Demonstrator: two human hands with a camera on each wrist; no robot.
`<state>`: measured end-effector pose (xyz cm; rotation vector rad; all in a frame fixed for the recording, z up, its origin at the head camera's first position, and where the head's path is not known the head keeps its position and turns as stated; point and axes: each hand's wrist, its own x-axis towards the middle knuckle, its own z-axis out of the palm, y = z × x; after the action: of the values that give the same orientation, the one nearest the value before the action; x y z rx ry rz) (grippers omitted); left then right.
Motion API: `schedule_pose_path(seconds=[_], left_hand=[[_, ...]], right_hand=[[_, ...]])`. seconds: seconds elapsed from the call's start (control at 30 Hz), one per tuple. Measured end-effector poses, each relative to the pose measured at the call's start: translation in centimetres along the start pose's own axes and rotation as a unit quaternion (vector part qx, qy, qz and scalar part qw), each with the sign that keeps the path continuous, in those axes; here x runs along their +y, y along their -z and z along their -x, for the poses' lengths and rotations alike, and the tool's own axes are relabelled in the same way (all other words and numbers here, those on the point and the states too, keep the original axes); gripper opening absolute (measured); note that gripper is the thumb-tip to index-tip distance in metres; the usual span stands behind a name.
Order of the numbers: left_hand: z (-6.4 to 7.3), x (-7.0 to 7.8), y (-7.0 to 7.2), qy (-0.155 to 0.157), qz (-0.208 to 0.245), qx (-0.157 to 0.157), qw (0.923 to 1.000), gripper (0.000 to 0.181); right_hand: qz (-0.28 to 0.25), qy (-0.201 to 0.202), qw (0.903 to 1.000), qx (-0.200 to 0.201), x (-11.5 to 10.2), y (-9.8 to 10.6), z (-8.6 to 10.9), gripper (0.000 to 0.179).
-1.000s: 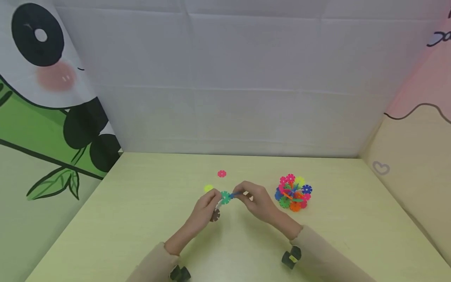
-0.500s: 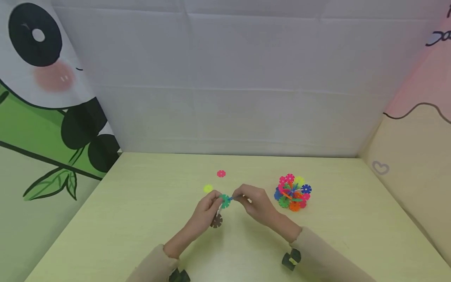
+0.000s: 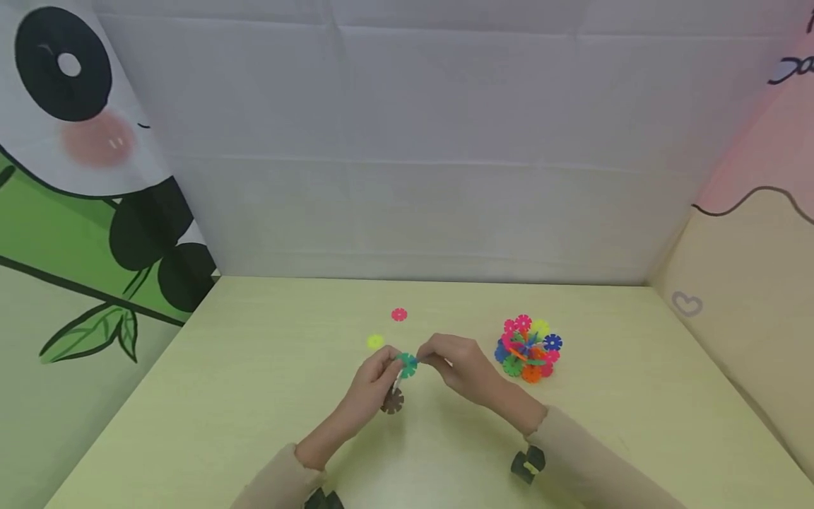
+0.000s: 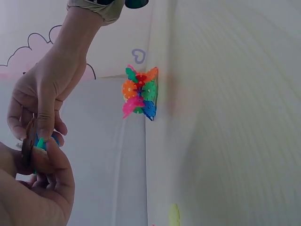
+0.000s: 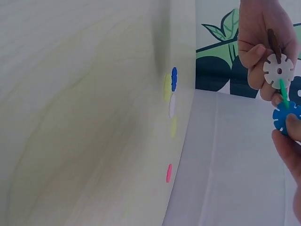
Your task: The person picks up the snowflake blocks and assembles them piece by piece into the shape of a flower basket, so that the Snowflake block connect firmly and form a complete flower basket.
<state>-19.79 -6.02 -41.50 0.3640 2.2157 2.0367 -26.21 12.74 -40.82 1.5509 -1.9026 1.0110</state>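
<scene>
Slotted plastic snowflake discs are linked in a short chain between the two hands. My left hand (image 3: 371,385) grips it, with the green disc (image 3: 408,365) at its fingertips, and the white disc (image 5: 273,70) and brown disc (image 3: 393,401) below. My right hand (image 3: 463,366) pinches the blue disc (image 5: 282,116) between thumb and finger, its edge meeting the green one. In the left wrist view the fingers of both hands hide most of the chain. It is held above the table.
A many-coloured ball of joined discs (image 3: 529,350) stands on the table to the right. Loose on the table lie a pink disc (image 3: 399,314) and a yellow disc (image 3: 375,341). The right wrist view adds a dark blue disc (image 5: 174,79) and a white one (image 5: 172,104).
The right hand has come slightly lower and nearer the left hand, and less of the blue disc shows between them. The brown disc has swung slightly down and now faces the head camera more.
</scene>
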Motion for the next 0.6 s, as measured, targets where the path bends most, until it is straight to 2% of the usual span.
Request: schedule_pose_path(seconds=[0.2,0.3,0.37,0.47,0.53,0.6], left_hand=[[-0.1,-1.1,0.5,-0.031,-0.070,0.056,0.9955,0.010],[0.0,-1.6,1.1,-0.042,-0.086,0.067,0.9931,0.015],[0.3,-1.7,1.8,-0.039,-0.096,0.066,0.9925,0.018],[0.7,-1.9,3.2,-0.025,-0.109,0.083,0.9902,0.020],[1.1,-1.9,4.3,-0.009,-0.114,0.107,0.9877,0.020],[1.6,-1.9,5.4,0.011,-0.115,0.130,0.9847,0.021]], right_hand=[[0.014,-0.009,0.9996,-0.024,0.8,-0.7,0.3,0.026],[0.010,-0.043,0.9984,-0.036,0.8,-1.4,0.3,0.023],[-0.004,-0.084,0.9951,-0.053,0.7,-1.7,0.2,0.022],[-0.040,-0.172,0.9804,-0.088,0.6,-2.3,-0.2,0.024],[-0.065,-0.238,0.9613,-0.122,0.8,-2.9,-0.3,0.027],[-0.081,-0.286,0.9415,-0.158,1.2,-3.7,-0.4,0.027]])
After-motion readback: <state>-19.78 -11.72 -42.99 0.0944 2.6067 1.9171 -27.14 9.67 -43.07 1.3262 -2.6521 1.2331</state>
